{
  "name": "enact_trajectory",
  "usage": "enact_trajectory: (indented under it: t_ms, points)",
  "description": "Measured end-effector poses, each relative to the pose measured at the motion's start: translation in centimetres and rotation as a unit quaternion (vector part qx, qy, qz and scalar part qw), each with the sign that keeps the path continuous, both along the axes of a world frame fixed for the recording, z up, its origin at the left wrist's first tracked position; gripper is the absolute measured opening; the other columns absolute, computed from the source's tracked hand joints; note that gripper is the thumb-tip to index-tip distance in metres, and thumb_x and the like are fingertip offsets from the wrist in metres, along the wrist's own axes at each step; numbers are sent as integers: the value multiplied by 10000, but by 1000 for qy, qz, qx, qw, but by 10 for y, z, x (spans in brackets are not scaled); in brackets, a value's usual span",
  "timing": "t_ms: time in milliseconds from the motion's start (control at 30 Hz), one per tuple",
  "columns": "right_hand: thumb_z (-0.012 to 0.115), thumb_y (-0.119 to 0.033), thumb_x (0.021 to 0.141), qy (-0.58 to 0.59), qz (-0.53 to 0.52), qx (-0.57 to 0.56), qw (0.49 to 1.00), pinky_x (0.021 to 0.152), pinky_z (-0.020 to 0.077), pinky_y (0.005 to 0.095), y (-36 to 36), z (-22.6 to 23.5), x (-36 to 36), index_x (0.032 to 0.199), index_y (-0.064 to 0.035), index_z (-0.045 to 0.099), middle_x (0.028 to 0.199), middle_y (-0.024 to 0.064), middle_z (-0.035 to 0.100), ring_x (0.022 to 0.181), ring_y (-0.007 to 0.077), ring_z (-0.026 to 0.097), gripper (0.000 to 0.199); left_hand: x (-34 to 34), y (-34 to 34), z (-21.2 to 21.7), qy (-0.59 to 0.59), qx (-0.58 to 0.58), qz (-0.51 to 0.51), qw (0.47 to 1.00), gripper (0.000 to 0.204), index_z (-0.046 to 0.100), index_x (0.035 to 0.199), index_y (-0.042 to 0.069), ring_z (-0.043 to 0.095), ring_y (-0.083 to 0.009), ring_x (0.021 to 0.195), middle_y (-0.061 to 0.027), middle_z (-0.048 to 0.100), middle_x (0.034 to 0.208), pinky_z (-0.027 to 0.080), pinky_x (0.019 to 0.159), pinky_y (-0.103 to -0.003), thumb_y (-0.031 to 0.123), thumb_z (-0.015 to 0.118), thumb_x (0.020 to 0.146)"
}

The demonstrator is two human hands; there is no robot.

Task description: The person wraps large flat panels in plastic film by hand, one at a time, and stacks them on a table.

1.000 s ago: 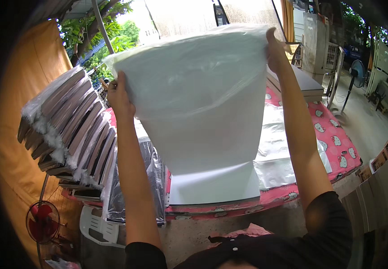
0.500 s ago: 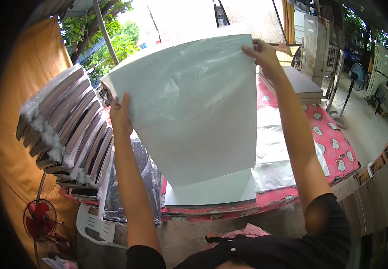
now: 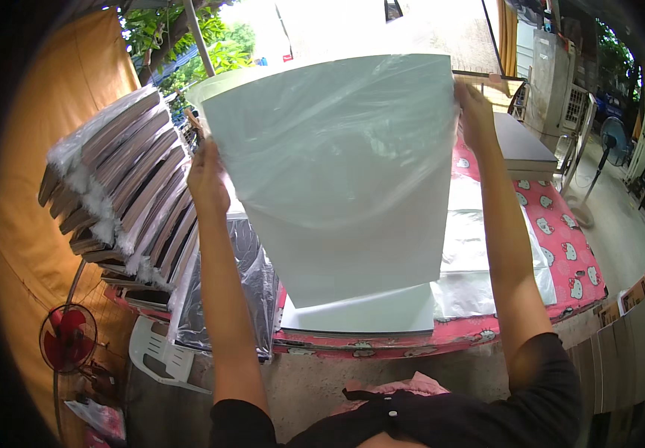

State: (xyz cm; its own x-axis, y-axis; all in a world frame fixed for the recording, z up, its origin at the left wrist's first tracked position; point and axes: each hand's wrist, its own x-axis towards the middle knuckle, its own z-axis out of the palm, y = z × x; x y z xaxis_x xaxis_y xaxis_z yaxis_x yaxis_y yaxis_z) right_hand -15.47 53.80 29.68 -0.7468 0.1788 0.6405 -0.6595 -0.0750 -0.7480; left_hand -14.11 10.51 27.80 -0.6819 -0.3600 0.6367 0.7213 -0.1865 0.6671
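Observation:
A large pale board (image 3: 345,172) with clear plastic film over it is held up tilted in front of me. My left hand (image 3: 208,179) is closed on its left edge, partly behind it. On the opposite edge, below the top corner, my right hand (image 3: 476,119) grips the board too. Wrinkles cross the film on its upper half. Under the board's lower edge lies another white board (image 3: 359,310) on the table. Beside that, at the left, rests a dark panel (image 3: 229,284) in clear plastic.
A leaning stack of plastic-wrapped panels (image 3: 124,179) rises at the left. White plastic sheets (image 3: 464,254) lie on the pink patterned tablecloth (image 3: 572,250). Grey boards (image 3: 524,142) are piled at the far right. A white plastic chair (image 3: 162,355) and red fan (image 3: 69,337) stand at lower left.
The board appears further right in view, and its film wrinkles differ. My right hand has slid from the top corner down the right edge. My left hand's fingers have shifted around the left edge.

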Motion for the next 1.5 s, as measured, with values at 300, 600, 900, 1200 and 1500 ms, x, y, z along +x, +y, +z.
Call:
enact_trajectory:
  t_ms: [300, 600, 900, 1200, 1500]
  points:
    - [589, -122, 791, 66, -45, -226, 971, 713, 423, 239, -17, 3, -1, 958, 34, 548, 827, 51, 566, 789, 117, 516, 232, 12, 2, 41, 2, 28, -66, 997, 168, 562, 907, 35, 551, -108, 735, -34, 595, 839, 450, 660, -217, 150, 600, 791]
    - [621, -164, 755, 82, -122, -166, 975, 604, 394, 234, -20, 45, 19, 851, 32, 597, 763, 40, 569, 706, 102, 490, 220, 20, 8, 62, -3, 37, -28, 999, 170, 562, 899, 42, 551, -101, 720, -24, 589, 817, 454, 686, -232, 166, 603, 790]
    - [629, -97, 733, 81, -141, -205, 965, 585, 373, 197, -20, -10, 38, 917, 27, 557, 769, 37, 532, 684, 88, 481, 234, 43, 17, 60, -44, 15, -21, 999, 231, 538, 959, 26, 525, -112, 783, -25, 573, 852, 433, 682, -244, 179, 597, 796]
    - [620, -86, 724, -47, -58, -78, 994, 662, 395, 227, -5, -109, 50, 969, 47, 542, 807, 38, 524, 753, 106, 490, 289, 46, 9, -33, -131, -1, -6, 991, 327, 471, 1057, 40, 521, -109, 821, -39, 552, 919, 410, 718, -261, 170, 603, 787]
    - [615, -68, 569, -69, 81, 188, 976, 851, 377, 386, 1, -144, 87, 1309, -159, 109, 1300, 79, 213, 1140, 289, 304, 901, 126, 50, -147, -46, -446, 175, 877, 1023, 73, 1314, 72, 178, -327, 1233, -208, 34, 1346, 244, 964, -468, 222, 758, 568]
